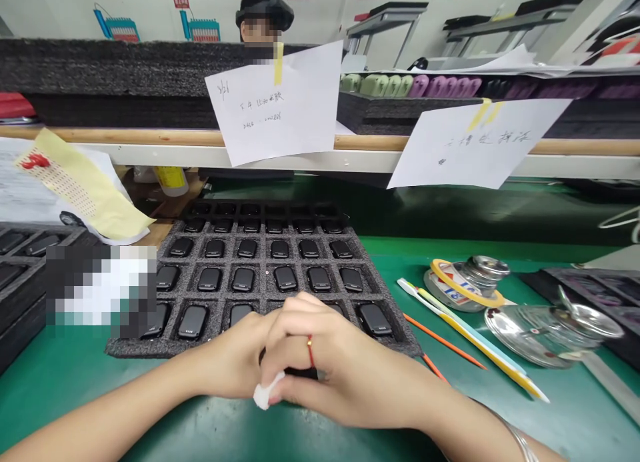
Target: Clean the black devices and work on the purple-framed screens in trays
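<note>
My two hands meet in front of a black foam tray. Between the thumb and fingers of my right hand is a small folded white wipe. My left hand is closed, mostly covered by the right one. A black piece shows between the hands; it looks like one of the small black devices in the tray, though most of it is hidden. Rows of these rounded rectangular devices, such as this one, lie in the tray's compartments just beyond my hands.
Right of the tray lie brushes, an orange stick, a tape roll around one glass bottle and a second bottle. Another foam tray sits left. A shelf edge with taped papers crosses ahead; a person is behind it.
</note>
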The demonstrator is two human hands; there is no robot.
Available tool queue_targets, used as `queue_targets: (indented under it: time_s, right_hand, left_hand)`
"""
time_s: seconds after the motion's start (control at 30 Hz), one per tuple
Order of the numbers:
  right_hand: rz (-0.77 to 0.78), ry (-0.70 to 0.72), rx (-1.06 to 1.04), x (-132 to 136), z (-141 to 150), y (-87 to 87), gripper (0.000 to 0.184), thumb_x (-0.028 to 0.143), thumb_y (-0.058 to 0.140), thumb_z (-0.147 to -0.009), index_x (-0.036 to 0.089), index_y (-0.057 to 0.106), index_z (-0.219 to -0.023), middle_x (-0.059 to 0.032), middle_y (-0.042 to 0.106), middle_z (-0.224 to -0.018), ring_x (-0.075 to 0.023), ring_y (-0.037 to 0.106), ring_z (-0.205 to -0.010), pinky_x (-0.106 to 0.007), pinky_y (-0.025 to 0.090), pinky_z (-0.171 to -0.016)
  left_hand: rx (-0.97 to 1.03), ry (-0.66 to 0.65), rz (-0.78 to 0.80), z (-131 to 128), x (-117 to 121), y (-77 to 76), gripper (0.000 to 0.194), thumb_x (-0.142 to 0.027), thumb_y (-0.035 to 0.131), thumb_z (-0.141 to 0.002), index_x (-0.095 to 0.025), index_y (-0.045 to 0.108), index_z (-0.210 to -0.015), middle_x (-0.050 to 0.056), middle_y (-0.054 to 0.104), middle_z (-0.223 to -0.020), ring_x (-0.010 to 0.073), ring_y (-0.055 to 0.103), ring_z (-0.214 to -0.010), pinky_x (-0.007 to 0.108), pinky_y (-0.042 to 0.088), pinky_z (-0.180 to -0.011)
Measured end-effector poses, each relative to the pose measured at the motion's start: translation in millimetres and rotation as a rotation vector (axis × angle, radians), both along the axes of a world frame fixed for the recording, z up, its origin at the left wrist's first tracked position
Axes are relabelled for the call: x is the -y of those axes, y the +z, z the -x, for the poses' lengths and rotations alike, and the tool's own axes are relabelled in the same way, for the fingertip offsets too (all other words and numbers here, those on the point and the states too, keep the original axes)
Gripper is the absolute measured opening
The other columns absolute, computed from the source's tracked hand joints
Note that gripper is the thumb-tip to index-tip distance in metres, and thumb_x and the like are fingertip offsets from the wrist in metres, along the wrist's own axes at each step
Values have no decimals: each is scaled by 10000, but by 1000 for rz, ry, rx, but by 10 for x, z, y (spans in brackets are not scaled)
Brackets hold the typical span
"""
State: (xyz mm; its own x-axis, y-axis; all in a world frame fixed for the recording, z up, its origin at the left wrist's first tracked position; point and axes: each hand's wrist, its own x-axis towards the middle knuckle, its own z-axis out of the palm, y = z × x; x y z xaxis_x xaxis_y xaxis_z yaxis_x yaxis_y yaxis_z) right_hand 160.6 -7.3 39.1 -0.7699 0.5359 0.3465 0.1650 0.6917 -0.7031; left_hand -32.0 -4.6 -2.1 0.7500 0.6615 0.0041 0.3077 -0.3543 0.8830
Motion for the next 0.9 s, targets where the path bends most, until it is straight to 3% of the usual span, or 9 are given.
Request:
queue_targets:
  time_s: [0.1,0.2,0.37,0.53,0.6,0.73,0.9]
  right_hand:
    - [30,-145,-120,-47,-105,26,58,196,695,-925,208,728,-879,-9,718,-852,-144,623,-812,-315,479,-832]
    - [40,-217,-59,-104,-220,36,46,190,705,-907,207,706,-864,-11,704,-832,-158,611,-805,-334,475,-833]
    - [44,-127,36,-101,-188,-2,80,138,688,-903,202,704,-857,-8,689,-827,-156,590,-808,-344,453,-855]
    - [10,-76,-6,-78,-49,-22,100,163,670,-930,212,727,-863,-7,690,-830,-151,593,-801,-338,447,-844]
    - [8,-104,-51,-82,-55,-13,93,155,673,-924,214,716,-866,-5,700,-841,-154,606,-822,-340,451,-854]
    - [0,-216,-91,-55,-157,1,60,156,697,-896,212,682,-882,-2,694,-818,-156,606,-794,-337,457,-814]
    - [-126,-267,-20,43,-128,-65,85,178,675,-907,199,629,-839,-10,677,-789,-155,587,-739,-335,425,-747]
  left_hand:
    - [-38,53,28,-9,9,21,231,-232,702,-776,-214,555,-954,-46,604,-794,121,574,-674,204,439,-611]
    - [-125,89,24,-19,23,40,366,-282,738,-762,-211,540,-1061,-25,626,-852,130,565,-680,210,440,-597]
    - [-133,69,11,-31,31,37,345,-263,724,-762,-220,549,-1055,-28,621,-842,130,566,-668,206,438,-595]
    - [-59,-7,23,-46,33,45,118,-140,637,-765,-209,543,-773,-54,561,-722,110,543,-643,195,407,-593]
    - [-63,29,30,-47,34,56,125,-172,667,-765,-214,562,-820,-58,552,-716,115,536,-642,205,418,-605]
    - [-98,131,52,-46,48,69,353,-246,736,-738,-219,554,-1039,-39,615,-809,142,558,-683,229,434,-611]
    - [-63,206,93,-67,74,45,306,-222,738,-728,-218,531,-954,-34,642,-820,158,588,-725,245,439,-634]
